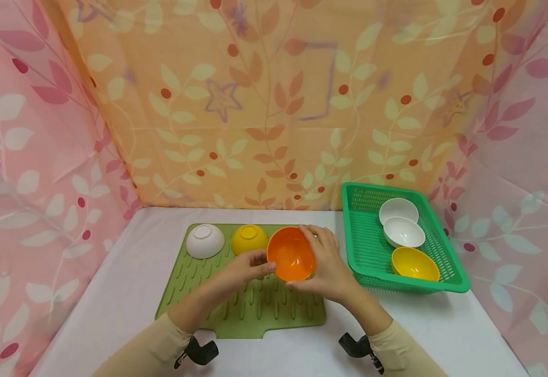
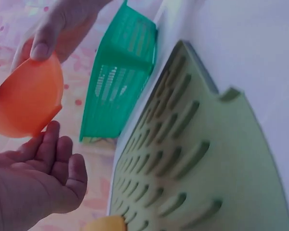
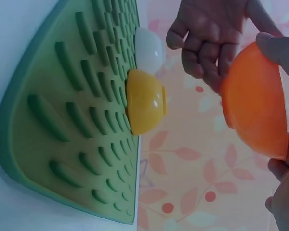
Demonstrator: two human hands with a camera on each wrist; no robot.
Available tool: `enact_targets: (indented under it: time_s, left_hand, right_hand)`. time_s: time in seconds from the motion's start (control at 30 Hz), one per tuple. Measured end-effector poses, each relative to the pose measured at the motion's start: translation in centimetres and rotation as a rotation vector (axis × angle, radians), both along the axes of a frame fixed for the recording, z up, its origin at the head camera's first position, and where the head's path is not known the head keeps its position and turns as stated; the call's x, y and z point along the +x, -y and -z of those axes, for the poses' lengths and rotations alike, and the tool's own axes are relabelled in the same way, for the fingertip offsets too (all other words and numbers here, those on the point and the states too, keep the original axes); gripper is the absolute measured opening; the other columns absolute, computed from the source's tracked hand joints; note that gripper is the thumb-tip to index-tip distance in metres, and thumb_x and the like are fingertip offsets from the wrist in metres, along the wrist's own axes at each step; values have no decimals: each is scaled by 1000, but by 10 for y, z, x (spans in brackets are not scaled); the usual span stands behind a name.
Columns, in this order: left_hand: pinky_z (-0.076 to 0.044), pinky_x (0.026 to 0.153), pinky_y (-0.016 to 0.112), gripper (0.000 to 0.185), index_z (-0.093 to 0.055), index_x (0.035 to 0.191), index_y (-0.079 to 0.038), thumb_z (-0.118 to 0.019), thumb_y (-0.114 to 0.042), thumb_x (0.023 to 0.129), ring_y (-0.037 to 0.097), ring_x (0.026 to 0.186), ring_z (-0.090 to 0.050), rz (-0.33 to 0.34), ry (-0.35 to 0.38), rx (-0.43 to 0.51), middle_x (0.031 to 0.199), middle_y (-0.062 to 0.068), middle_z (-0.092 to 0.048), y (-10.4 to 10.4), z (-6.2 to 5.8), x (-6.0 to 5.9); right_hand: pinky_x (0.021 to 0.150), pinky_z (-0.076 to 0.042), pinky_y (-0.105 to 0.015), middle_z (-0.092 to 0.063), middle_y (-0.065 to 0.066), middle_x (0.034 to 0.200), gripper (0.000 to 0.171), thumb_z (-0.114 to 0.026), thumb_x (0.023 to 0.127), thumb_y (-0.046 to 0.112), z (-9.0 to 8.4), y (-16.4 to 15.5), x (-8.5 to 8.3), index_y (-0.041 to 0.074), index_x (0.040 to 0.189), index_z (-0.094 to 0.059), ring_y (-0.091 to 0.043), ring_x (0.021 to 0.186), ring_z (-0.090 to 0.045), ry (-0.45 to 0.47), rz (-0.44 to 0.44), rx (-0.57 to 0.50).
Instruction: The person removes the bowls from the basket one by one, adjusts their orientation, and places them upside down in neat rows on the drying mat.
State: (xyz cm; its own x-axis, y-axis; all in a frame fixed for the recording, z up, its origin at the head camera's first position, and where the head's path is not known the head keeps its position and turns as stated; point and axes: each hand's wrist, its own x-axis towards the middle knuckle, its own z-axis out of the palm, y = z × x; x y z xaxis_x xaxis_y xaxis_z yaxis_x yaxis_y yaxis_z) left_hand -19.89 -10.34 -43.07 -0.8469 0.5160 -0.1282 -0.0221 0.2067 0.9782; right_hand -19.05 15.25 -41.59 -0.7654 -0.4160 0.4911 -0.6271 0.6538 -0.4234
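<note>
An orange bowl is held up over the mat, tilted so its inside faces the head camera. My right hand grips its right side, fingers at the upper rim and thumb low. At its left side my left hand holds the bowl, thumb by the rim and fingertips against the outside near the base, as the left wrist view shows. Behind it, a yellow bowl and a white bowl sit upside down on the green drying mat.
To the right stands a green plastic basket with two white bowls and a yellow bowl inside. The white table is bounded by a patterned cloth at the back and both sides.
</note>
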Motion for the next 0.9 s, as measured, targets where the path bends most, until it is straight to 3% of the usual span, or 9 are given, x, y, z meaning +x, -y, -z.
enact_targets:
  time_s: [0.17,0.27,0.43,0.6,0.73,0.9]
  left_hand:
    - [-45,105,53,58,-58,140,-7,-72,-41,96,27,120,-58,-69,16,32,131,7,-66,-2,0,3]
    - [-46,102,49,61,-58,140,-12,-80,-39,90,27,118,-58,-127,-48,9,131,4,-65,-1,-3,6]
    - [-44,103,49,72,-58,139,-22,-91,-37,77,21,124,-53,-203,-362,-146,130,-8,-61,3,-11,13]
    - [-44,106,53,73,-61,135,-21,-96,-28,71,17,127,-47,-205,-679,-268,131,-7,-58,8,-18,16]
    - [-42,105,50,73,-62,134,-19,-97,-23,70,17,125,-45,-158,-849,-340,129,-4,-58,11,-20,16]
    - [-35,105,49,76,-62,134,-19,-98,-20,68,19,123,-46,-119,-968,-392,126,-4,-58,12,-20,17]
  right_hand:
    - [114,-23,-61,-39,-12,150,123,-98,59,50,2,2,2,9,157,-36,-33,141,-30,-52,-22,-14]
    - [115,-25,-62,-38,-11,153,118,-96,67,48,-1,1,5,11,159,-32,-33,143,-29,24,-24,-59]
    - [111,-31,-70,-41,-6,157,97,-82,85,45,-17,-4,10,15,161,-30,-33,146,-32,318,13,-204]
    - [115,-26,-70,-46,-10,156,89,-73,90,54,-21,-3,7,11,158,-36,-35,147,-38,564,13,-231]
    - [115,-27,-70,-48,-10,155,92,-75,86,58,-15,0,8,13,157,-39,-35,144,-42,653,7,-225]
    - [113,-30,-69,-55,-6,146,89,-81,83,52,-9,5,9,16,154,-42,-32,136,-49,672,-23,-269]
